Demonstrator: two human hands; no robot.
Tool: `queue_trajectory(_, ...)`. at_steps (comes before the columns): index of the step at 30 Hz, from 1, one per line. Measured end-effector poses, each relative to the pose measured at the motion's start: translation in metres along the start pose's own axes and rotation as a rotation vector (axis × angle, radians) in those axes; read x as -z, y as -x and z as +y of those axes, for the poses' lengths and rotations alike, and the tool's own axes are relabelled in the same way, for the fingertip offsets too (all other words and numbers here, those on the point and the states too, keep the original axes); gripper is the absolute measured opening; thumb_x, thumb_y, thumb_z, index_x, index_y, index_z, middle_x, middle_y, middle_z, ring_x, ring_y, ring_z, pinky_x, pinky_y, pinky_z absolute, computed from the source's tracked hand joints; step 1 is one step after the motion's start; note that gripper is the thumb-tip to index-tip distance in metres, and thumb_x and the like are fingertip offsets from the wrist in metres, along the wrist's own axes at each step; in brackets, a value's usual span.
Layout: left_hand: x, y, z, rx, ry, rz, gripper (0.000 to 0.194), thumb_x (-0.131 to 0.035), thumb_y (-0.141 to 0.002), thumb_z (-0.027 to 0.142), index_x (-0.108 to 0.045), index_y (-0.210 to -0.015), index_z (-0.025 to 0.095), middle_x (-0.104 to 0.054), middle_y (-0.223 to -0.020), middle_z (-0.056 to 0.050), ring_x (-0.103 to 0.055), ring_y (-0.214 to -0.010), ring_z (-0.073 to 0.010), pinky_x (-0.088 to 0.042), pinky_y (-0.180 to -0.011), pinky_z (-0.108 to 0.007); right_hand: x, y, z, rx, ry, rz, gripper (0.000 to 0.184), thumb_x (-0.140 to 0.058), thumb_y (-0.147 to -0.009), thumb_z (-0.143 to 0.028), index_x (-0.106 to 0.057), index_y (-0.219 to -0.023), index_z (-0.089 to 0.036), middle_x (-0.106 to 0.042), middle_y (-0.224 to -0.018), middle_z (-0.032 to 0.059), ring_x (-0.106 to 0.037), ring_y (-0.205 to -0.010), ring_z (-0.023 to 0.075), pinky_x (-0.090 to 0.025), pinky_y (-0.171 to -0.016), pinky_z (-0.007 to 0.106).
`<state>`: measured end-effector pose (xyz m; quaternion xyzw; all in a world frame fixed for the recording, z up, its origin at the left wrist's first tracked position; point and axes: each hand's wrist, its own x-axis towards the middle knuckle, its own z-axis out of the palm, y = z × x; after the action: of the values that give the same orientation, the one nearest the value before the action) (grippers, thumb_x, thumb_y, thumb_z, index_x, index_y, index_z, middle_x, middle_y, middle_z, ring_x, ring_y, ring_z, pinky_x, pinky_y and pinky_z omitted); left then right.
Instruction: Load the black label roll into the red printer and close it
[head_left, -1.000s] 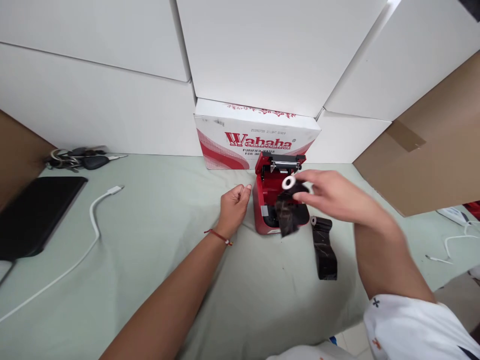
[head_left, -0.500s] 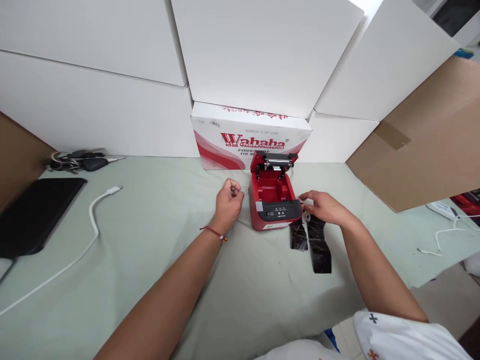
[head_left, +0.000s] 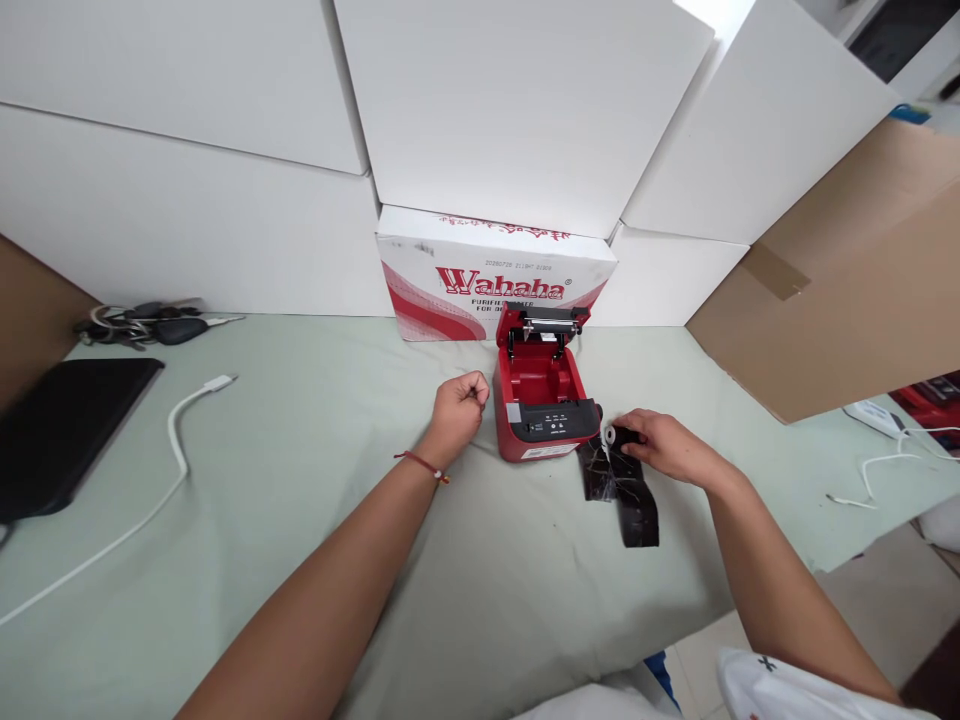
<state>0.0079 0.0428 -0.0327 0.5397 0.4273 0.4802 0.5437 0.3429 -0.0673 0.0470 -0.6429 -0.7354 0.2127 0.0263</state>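
Note:
A small red printer [head_left: 541,408] stands open on the pale green table [head_left: 315,480], its lid tipped back and its paper bay bare. My left hand [head_left: 459,412] rests as a closed fist just left of the printer, holding nothing that I can see. My right hand [head_left: 661,444] lies on the table to the printer's right, fingers closed on a black ribbon roll [head_left: 619,438] with a white core. Loose black ribbon [head_left: 627,492] trails from the roll toward me in two strips.
A red-and-white Wahaha box [head_left: 495,270] and stacked white cartons [head_left: 525,110] back the table. A brown cardboard box [head_left: 847,280] leans at right. At left lie keys [head_left: 142,324], a black tablet [head_left: 67,420] and a white cable [head_left: 180,430]. More white cables [head_left: 877,470] lie far right.
My right hand lifted the ribbon roll out of the printer and brought it down onto the table at the printer's right. My left hand closed into a fist and stayed beside the printer.

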Motion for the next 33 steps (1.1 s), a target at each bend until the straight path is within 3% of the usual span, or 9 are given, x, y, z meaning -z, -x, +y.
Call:
queue_trajectory(4, 0.000, -0.001, 0.000, 0.002, -0.010, -0.005, 0.008, -0.045, -0.047, 0.026, -0.048, -0.054, 0.023, -0.041, -0.053, 0.004, -0.033, -0.059, -0.0123, -0.023, -0.059, -0.027, 0.008, 0.004, 0.003, -0.148, 0.204, 0.042, 0.040, -0.065, -0.098, -0.018, -0.082, -0.133, -0.021, -0.083, -0.127, 0.0139, -0.080, -0.108, 0.0302, -0.060, -0.088, 0.038)
queue_trajectory(8, 0.002, -0.002, 0.000, 0.002, -0.012, -0.037, 0.007, -0.045, -0.048, 0.025, -0.045, -0.054, 0.022, -0.040, -0.054, 0.004, -0.032, -0.059, -0.0117, -0.023, -0.060, -0.027, 0.038, 0.004, 0.002, -0.246, 0.326, 0.111, 0.038, -0.065, -0.100, -0.027, -0.082, -0.134, -0.027, -0.083, -0.130, 0.0120, -0.079, -0.109, 0.0332, -0.057, -0.081, 0.038)
queue_trajectory(10, 0.003, -0.003, -0.001, 0.001, -0.011, -0.049, 0.006, -0.045, -0.048, 0.025, -0.045, -0.054, 0.022, -0.039, -0.054, 0.005, -0.031, -0.059, -0.0115, -0.023, -0.060, -0.027, 0.049, 0.000, -0.012, -0.200, 0.320, 0.109, 0.037, -0.064, -0.101, -0.032, -0.081, -0.134, -0.029, -0.082, -0.131, 0.0090, -0.079, -0.109, 0.0313, -0.057, -0.084, 0.037)
queue_trajectory(14, 0.003, -0.004, -0.004, -0.010, 0.002, -0.044, 0.007, -0.045, -0.048, 0.024, -0.046, -0.055, 0.022, -0.040, -0.054, 0.004, -0.033, -0.059, -0.0118, -0.024, -0.060, -0.027, 0.052, -0.014, -0.056, -0.002, 0.258, -0.023, 0.040, -0.061, -0.101, -0.026, -0.079, -0.137, -0.029, -0.081, -0.131, 0.0073, -0.078, -0.108, 0.0274, -0.057, -0.089, 0.036)
queue_trajectory(17, 0.002, -0.005, -0.007, -0.019, 0.016, -0.029, 0.008, -0.045, -0.048, 0.024, -0.046, -0.055, 0.022, -0.041, -0.055, 0.004, -0.035, -0.061, -0.0127, -0.025, -0.061, -0.027, 0.059, -0.013, -0.076, 0.062, 0.270, -0.085, 0.040, -0.057, -0.103, -0.026, -0.077, -0.138, -0.027, -0.081, -0.128, 0.0083, -0.078, -0.107, 0.0274, -0.058, -0.088, 0.037)
queue_trajectory(23, 0.000, -0.007, -0.009, -0.031, 0.004, -0.033, 0.008, -0.044, -0.048, 0.022, -0.048, -0.055, 0.022, -0.043, -0.057, 0.004, -0.038, -0.064, -0.0135, -0.027, -0.065, -0.028, 0.091, -0.012, -0.098, 0.148, 0.289, 0.121, 0.042, -0.050, -0.111, -0.038, -0.073, -0.145, -0.024, -0.081, -0.133, 0.0110, -0.078, -0.113, 0.0300, -0.059, -0.092, 0.039)
queue_trajectory(26, -0.001, -0.007, -0.010, -0.026, -0.002, -0.032, 0.008, -0.044, -0.050, 0.021, -0.049, -0.056, 0.022, -0.043, -0.057, 0.004, -0.037, -0.064, -0.0133, -0.028, -0.065, -0.028, 0.078, -0.042, -0.126, 0.185, 0.299, 0.083, 0.039, -0.054, -0.111, -0.030, -0.071, -0.145, -0.023, -0.079, -0.138, 0.0123, -0.076, -0.120, 0.0300, -0.057, -0.097, 0.037)
queue_trajectory(29, 0.000, -0.007, -0.011, -0.022, 0.000, -0.031, 0.008, -0.045, -0.051, 0.019, -0.049, -0.058, 0.022, -0.044, -0.057, 0.005, -0.038, -0.063, -0.0133, -0.029, -0.065, -0.028, 0.054, -0.078, -0.153, 0.099, 0.418, 0.013, 0.037, -0.056, -0.109, -0.022, -0.071, -0.143, -0.019, -0.076, -0.144, 0.0171, -0.076, -0.122, 0.0329, -0.054, -0.095, 0.037)
queue_trajectory(33, 0.000, -0.006, -0.010, -0.025, 0.006, -0.034, 0.008, -0.045, -0.052, 0.017, -0.049, -0.058, 0.022, -0.045, -0.057, 0.005, -0.040, -0.063, -0.0134, -0.031, -0.066, -0.027, 0.032, -0.105, -0.167, 0.052, 0.492, -0.037, 0.032, -0.057, -0.105, -0.013, -0.074, -0.132, -0.013, -0.079, -0.133, 0.0224, -0.078, -0.112, 0.0352, -0.054, -0.086, 0.038)
